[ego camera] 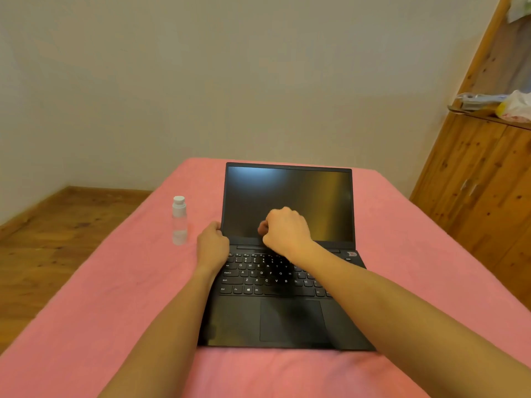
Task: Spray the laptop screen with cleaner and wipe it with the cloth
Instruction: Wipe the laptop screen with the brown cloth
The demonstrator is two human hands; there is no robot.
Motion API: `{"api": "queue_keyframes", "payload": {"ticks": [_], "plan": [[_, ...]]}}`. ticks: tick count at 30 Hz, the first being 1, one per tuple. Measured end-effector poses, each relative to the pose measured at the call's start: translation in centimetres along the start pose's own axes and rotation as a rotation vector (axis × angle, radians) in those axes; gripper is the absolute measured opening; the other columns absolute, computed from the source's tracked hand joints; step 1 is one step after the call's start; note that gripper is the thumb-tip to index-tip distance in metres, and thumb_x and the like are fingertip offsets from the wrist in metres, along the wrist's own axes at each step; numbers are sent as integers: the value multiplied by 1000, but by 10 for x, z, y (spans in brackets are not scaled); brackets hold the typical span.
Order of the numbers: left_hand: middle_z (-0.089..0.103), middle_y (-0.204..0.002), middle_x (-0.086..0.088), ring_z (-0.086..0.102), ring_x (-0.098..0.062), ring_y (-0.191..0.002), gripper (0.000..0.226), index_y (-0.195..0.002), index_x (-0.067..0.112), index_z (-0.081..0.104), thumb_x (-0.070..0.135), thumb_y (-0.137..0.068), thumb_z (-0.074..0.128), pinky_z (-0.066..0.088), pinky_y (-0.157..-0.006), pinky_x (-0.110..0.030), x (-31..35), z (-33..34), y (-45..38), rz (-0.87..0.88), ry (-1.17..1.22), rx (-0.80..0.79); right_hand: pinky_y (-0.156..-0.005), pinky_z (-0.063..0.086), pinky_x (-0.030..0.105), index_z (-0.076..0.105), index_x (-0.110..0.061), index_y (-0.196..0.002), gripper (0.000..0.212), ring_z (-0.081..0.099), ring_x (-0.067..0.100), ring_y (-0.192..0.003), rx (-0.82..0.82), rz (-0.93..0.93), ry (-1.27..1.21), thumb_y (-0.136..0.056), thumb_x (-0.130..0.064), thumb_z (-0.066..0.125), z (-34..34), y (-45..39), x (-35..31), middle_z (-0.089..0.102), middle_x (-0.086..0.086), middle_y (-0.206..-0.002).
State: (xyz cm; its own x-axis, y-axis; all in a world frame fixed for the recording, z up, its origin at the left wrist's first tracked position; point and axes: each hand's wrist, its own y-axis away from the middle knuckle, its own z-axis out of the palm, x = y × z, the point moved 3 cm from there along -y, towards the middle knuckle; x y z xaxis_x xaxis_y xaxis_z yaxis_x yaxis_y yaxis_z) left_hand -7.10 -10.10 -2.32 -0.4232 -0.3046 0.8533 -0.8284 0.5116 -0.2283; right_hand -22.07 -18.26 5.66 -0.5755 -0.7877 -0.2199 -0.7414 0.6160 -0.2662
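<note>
A black laptop lies open on a pink cover, its dark screen upright and facing me. My left hand grips the screen's left edge, low down near the hinge. My right hand is closed in a fist and pressed against the lower middle of the screen. A small dark bit of the cloth shows at the left of that fist; the rest is hidden inside it. A small clear spray bottle with a white cap stands upright left of the laptop, apart from both hands.
The pink cover spreads over the whole surface under the laptop. A wooden floor lies to the left, below the surface's edge. A wooden cabinet stands at the right, with a plastic bag and other items on its ledge. A plain wall is behind.
</note>
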Motion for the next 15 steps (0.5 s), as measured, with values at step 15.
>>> {"api": "queue_keyframes", "payload": {"ticks": [15], "plan": [[64, -85, -8, 56, -30, -83, 26, -85, 6, 61, -3, -82, 37, 38, -67, -34, -3, 1, -1, -16, 11, -3, -70, 53, 42, 51, -14, -71, 29, 58, 35, -74, 211, -71, 78, -78, 13, 45, -56, -78, -18, 60, 14, -79]]}}
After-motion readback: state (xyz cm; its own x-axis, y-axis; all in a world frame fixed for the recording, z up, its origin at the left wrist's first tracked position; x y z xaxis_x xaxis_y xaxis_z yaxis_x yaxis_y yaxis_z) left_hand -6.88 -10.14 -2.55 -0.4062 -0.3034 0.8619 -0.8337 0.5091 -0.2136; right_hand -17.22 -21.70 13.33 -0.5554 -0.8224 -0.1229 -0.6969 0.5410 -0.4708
